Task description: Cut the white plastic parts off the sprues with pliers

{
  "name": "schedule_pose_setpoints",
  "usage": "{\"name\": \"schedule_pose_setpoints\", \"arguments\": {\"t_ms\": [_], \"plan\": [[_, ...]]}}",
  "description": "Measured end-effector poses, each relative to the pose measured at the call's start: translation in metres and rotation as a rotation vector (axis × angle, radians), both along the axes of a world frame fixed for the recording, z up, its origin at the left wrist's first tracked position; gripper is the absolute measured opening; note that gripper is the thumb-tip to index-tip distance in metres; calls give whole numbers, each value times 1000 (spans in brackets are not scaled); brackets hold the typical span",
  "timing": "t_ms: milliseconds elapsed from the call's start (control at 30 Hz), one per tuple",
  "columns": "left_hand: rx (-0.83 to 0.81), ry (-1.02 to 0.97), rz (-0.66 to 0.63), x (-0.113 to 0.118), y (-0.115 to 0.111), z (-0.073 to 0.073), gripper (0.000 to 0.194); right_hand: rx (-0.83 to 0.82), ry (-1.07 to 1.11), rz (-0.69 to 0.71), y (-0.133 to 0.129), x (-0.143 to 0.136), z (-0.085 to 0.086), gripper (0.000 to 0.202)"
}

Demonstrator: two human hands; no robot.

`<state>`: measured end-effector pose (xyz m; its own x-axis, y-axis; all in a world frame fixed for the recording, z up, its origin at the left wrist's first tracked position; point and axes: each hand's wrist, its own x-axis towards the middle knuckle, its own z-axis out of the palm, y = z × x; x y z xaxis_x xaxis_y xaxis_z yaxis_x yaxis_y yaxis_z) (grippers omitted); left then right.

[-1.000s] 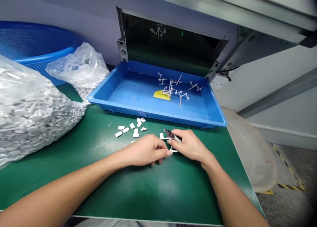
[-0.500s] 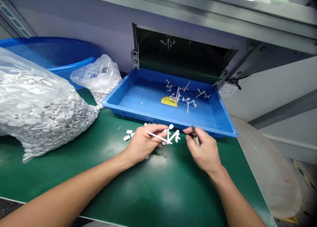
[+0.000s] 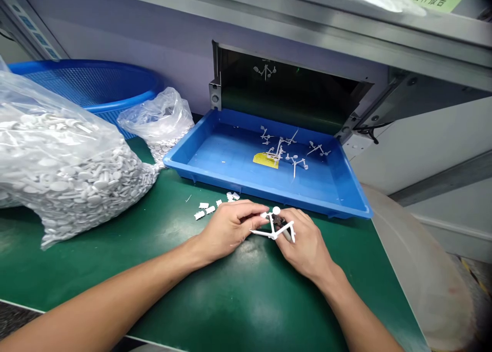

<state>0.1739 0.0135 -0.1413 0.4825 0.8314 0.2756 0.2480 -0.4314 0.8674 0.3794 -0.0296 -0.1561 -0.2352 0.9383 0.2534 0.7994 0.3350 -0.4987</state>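
Between thumb and fingers, my left hand [image 3: 234, 226] pinches a white branched plastic piece [image 3: 273, 234] at its left side. My right hand [image 3: 307, 242] is wrapped round a small tool [image 3: 285, 231] with a dark head and a pale handle, largely hidden behind the piece and the fingers. The dark head is right at the branches of the piece. Several small white parts [image 3: 209, 209] lie on the green table [image 3: 238, 301] beyond my left hand. A blue tray [image 3: 269, 190] behind both hands holds several more branched pieces [image 3: 295, 162].
At the left are a large clear bag of white parts [image 3: 88, 183], a smaller bag [image 3: 165, 137] and a blue basket [image 3: 119, 103]. A dark opening [image 3: 284, 96] in the wall stands behind the tray. A pale round container [image 3: 423, 270] is beyond the table's right edge.
The white piece has turned and moved slightly right and down in my left hand. My right hand has brought the tool in against it, and the hands are closer together.
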Motion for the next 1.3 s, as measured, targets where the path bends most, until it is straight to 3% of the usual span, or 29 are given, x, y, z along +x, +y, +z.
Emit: {"name": "schedule_pose_setpoints", "arguments": {"t_ms": [267, 500, 667, 833, 1000, 1167, 1300], "plan": [[5, -11, -32, 1, 0, -2, 21, 5, -73, 14, 0, 1, -6, 16], [9, 80, -27, 2, 5, -8, 24, -184, -34, 31, 6, 8, -5, 11], [212, 278, -125, -17, 25, 15, 27, -199, -22, -98, 15, 25, 4, 13], [247, 649, -289, -48, 38, 35, 28, -161, -71, -86, 14, 31, 4, 14], [221, 553, -216, -53, 12, 38, 29, -160, -125, -38, 11, 24, -6, 7], [-8, 487, -559, -38, -18, 36, 30, -151, -119, -9, 9, 19, -9, 8], [-26, 480, -661, -25, -23, 29, 27, -140, -126, 0, 8, 17, -10, 11]]}}
